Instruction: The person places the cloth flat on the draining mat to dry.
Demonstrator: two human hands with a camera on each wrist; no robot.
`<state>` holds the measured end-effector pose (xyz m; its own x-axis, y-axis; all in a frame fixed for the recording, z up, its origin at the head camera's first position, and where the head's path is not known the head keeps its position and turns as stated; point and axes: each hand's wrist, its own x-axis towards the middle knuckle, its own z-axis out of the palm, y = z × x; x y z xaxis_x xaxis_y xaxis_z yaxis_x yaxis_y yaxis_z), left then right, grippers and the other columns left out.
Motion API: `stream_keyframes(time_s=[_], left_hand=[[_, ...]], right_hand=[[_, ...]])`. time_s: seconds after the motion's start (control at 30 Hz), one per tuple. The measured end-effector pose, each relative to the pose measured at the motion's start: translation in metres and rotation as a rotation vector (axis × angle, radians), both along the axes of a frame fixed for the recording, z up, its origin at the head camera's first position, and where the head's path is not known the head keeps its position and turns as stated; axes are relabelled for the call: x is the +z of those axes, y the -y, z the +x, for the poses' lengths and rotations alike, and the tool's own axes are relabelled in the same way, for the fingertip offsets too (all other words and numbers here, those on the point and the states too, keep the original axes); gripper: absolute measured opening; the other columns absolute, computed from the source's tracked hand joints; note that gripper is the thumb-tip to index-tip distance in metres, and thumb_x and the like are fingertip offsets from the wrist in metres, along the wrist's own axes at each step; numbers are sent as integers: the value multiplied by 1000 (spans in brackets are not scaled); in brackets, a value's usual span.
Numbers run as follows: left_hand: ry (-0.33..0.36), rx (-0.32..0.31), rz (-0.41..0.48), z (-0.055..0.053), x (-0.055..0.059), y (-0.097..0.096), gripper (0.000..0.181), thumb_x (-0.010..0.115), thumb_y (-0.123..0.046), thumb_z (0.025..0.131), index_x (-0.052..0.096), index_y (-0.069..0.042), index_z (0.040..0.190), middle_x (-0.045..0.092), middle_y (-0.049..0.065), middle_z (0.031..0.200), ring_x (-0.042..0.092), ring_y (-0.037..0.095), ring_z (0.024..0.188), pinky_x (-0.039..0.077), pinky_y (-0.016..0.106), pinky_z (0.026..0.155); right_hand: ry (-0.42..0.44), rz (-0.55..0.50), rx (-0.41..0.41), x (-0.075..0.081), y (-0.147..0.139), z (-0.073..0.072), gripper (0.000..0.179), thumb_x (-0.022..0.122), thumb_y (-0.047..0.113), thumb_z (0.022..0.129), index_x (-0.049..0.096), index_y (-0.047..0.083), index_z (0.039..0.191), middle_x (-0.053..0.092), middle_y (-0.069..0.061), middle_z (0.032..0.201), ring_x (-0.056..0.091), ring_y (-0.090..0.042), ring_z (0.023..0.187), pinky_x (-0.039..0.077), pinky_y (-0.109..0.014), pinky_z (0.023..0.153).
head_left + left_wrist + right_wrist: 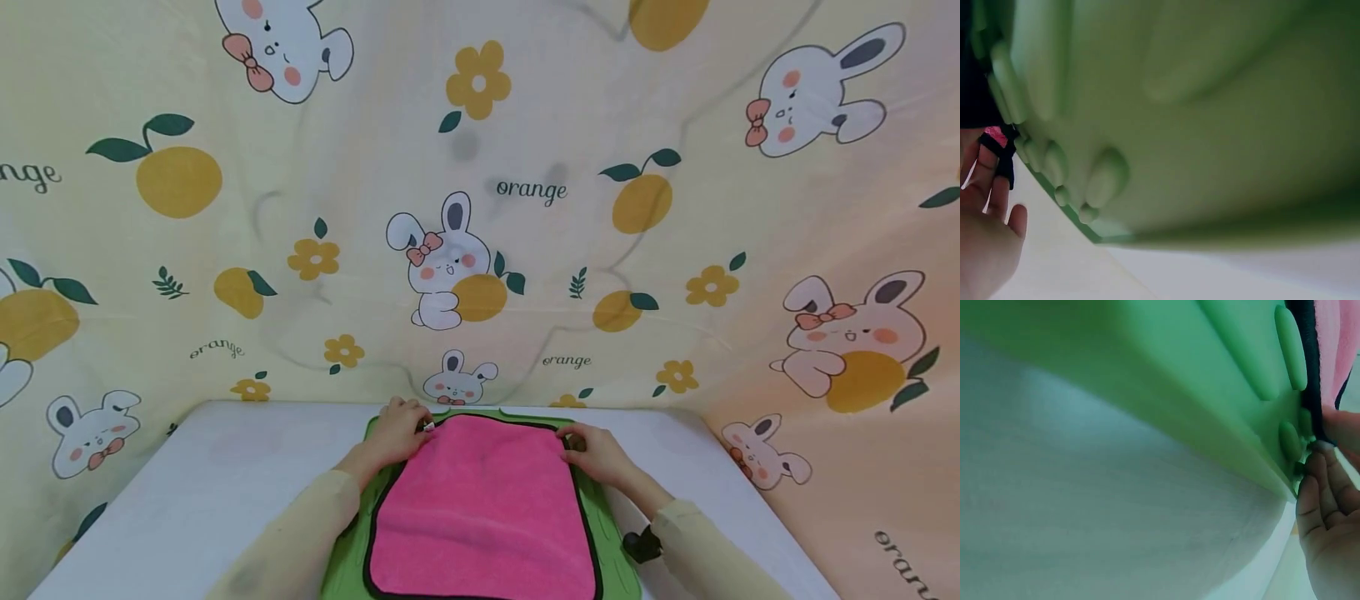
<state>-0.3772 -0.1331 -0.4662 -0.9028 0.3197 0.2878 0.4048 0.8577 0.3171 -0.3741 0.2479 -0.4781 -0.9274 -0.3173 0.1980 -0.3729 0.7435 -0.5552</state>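
A pink cloth (483, 508) with black edging lies spread over a green board (348, 554), covering most of it. Raised ribs and oval bumps show on the board (1210, 150) in the left wrist view. My left hand (399, 431) holds the cloth's far left corner, where a small white tag shows. At the far right corner, my right hand (597, 454) pinches the black edge between thumb and fingers. In the right wrist view, the fingertips of that hand (1335, 519) meet at the cloth's corner, close to the board's rim.
The board lies on a white table (247, 475). Behind and beside it hangs a cream curtain (360, 150) printed with rabbits and oranges. A small black object (642, 545) is at the right sleeve (712, 550).
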Motion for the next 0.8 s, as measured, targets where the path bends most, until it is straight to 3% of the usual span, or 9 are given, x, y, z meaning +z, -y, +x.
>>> stream_keyframes(time_s=[0.2, 0.33, 0.47, 0.57, 0.7, 0.8], left_hand=[[9, 62, 62, -2, 3, 7, 5, 75, -15, 94, 70, -13, 95, 71, 7, 101, 52, 38, 117, 39, 60, 98], [38, 74, 85, -5, 5, 12, 7, 73, -14, 97, 68, -13, 102, 73, 8, 104, 53, 38, 119, 37, 61, 100], [18, 75, 61, -9, 7, 14, 16, 70, -10, 97, 65, -13, 112, 74, 9, 110, 59, 39, 110, 39, 61, 96], [2, 65, 23, -10, 9, 16, 11, 63, -5, 98, 65, -15, 103, 70, 6, 103, 60, 37, 103, 38, 61, 93], [-22, 35, -30, -12, 8, 20, 23, 55, 0, 96, 70, -16, 90, 63, 3, 97, 54, 36, 108, 35, 61, 93], [-20, 31, -67, -12, 8, 21, 24, 57, -1, 95, 76, -14, 95, 67, 5, 104, 52, 37, 117, 35, 62, 96]], right_hand=[[-47, -57, -7, 1, 2, -3, 23, 73, -3, 91, 75, 5, 112, 74, -9, 101, 70, -21, 87, 55, -36, 74], [-82, -68, -24, 3, 4, -8, 26, 71, -7, 90, 76, 3, 113, 73, -15, 110, 69, -21, 86, 55, -34, 72], [-100, -35, -49, 4, 5, -13, 29, 70, -7, 89, 77, 3, 115, 72, -18, 117, 69, -25, 94, 55, -39, 79], [-88, -20, -60, 3, 6, -17, 30, 69, -7, 89, 77, 2, 117, 72, -20, 119, 69, -29, 101, 56, -43, 83], [-75, 21, -62, 1, 6, -20, 29, 69, -5, 90, 77, 2, 118, 71, -20, 120, 67, -35, 110, 54, -50, 92], [-73, 64, -38, 0, 6, -22, 30, 69, -3, 90, 77, 2, 119, 71, -20, 119, 65, -37, 114, 52, -54, 97]])
